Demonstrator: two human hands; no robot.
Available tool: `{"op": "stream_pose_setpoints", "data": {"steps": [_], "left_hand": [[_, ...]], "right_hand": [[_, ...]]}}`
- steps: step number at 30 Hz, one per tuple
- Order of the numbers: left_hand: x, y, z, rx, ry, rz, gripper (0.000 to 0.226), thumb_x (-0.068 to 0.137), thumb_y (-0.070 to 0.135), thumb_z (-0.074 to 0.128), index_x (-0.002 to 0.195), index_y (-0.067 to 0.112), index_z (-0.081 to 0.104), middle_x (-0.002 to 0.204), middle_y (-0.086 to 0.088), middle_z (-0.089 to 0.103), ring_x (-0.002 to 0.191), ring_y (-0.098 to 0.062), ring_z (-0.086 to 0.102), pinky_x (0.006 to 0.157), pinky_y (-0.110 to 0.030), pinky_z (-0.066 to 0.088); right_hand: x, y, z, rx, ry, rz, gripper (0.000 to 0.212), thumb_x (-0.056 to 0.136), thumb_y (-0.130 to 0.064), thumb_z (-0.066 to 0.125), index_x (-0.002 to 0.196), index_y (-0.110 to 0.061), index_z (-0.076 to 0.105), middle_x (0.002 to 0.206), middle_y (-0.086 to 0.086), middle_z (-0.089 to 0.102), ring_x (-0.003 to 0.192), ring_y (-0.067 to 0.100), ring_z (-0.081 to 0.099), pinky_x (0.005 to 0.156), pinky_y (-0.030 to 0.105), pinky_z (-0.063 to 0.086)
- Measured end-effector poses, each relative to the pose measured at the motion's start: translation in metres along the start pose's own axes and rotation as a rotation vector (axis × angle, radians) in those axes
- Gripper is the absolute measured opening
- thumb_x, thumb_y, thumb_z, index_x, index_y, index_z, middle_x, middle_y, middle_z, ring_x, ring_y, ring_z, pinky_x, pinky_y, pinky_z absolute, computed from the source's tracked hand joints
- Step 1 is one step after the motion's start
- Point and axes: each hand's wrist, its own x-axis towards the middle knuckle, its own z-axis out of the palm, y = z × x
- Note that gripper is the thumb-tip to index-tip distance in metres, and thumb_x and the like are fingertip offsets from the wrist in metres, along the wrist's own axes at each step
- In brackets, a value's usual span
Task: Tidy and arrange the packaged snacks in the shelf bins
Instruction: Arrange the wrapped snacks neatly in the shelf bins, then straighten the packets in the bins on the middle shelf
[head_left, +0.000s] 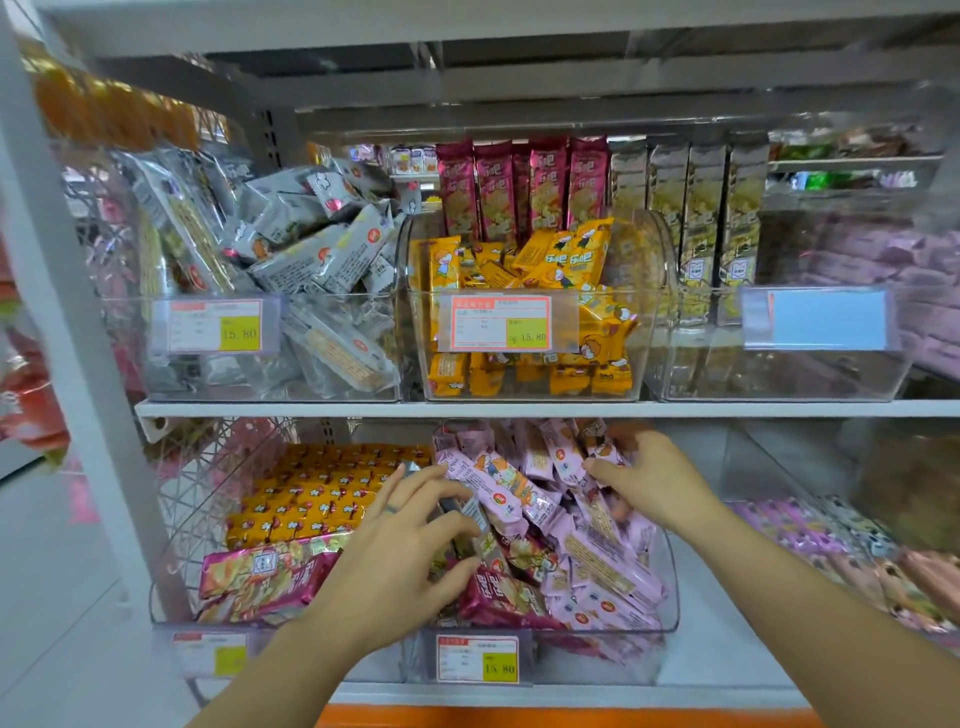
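The sorting of the lower middle bin is in hand. The bin is filled with pink packets which lie crossed in every direction, so the work is judged to be far from finished. A grey packet, of a different kind from the others, is gripped by the left hand at the near left part of the heap: the fingers are half curled over it and the thumb is set below it. The right hand is placed at the far right part of the heap, where some pink packets are grasped between the curled fingers and the thumb. For the next move, the grey packet probably has to be lifted out and carried to the upper left bin, where similar grey packets are kept. The pink ones then have to be laid in one direction.
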Motion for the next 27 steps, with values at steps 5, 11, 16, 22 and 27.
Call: {"op": "stream_pose_setpoints", "data": {"steps": [5, 11, 16, 22, 27], "left_hand": [[-0.004, -0.005, -0.001, -0.060, 0.021, -0.019, 0.020, 0.086, 0.048, 0.051, 0.099, 0.037, 0.061, 0.123, 0.016, 0.051, 0.132, -0.011, 0.038, 0.114, -0.045, 0.023], [-0.014, -0.015, -0.015, -0.104, 0.110, -0.149, 0.036, 0.088, 0.045, 0.046, 0.120, 0.032, 0.051, 0.128, 0.014, 0.044, 0.121, -0.008, 0.043, 0.105, -0.030, 0.035], [-0.013, -0.019, -0.023, -0.198, 0.016, -0.329, 0.060, 0.086, 0.053, 0.057, 0.140, 0.035, 0.036, 0.143, 0.022, 0.027, 0.131, -0.004, 0.036, 0.105, -0.030, 0.036], [0.012, -0.032, -0.026, -0.334, -0.302, -0.372, 0.085, 0.079, 0.049, 0.070, 0.146, 0.039, 0.019, 0.153, 0.008, 0.026, 0.137, -0.009, 0.030, 0.111, -0.027, 0.029], [0.021, -0.042, -0.025, -0.361, -0.404, -0.417, 0.084, 0.075, 0.044, 0.077, 0.144, 0.035, 0.029, 0.133, 0.007, 0.028, 0.118, -0.008, 0.040, 0.096, -0.014, 0.030]], "right_hand": [[-0.008, 0.004, -0.006, 0.017, 0.019, -0.031, 0.040, 0.086, -0.027, 0.065, 0.123, -0.018, 0.052, 0.113, -0.005, 0.060, 0.040, 0.012, 0.061, 0.051, 0.023, 0.045], [-0.041, -0.003, -0.003, -0.086, 0.093, -0.198, 0.036, 0.088, -0.024, 0.064, 0.123, -0.019, 0.058, 0.127, -0.006, 0.056, 0.116, 0.009, 0.051, 0.085, 0.008, 0.029], [-0.062, -0.038, 0.029, -0.167, -0.148, -0.422, 0.036, 0.091, -0.032, 0.059, 0.126, -0.029, 0.055, 0.115, -0.017, 0.055, 0.092, -0.007, 0.050, 0.089, 0.012, 0.039], [-0.048, -0.081, 0.069, -0.296, -0.250, -0.477, 0.063, 0.087, -0.036, 0.063, 0.143, -0.029, 0.035, 0.141, -0.007, 0.044, 0.132, 0.015, 0.034, 0.108, 0.035, 0.033], [-0.032, -0.082, 0.083, -0.400, -0.248, -0.390, 0.060, 0.087, -0.025, 0.063, 0.141, -0.029, 0.038, 0.132, 0.009, 0.051, 0.123, 0.024, 0.045, 0.098, 0.039, 0.044]]}}
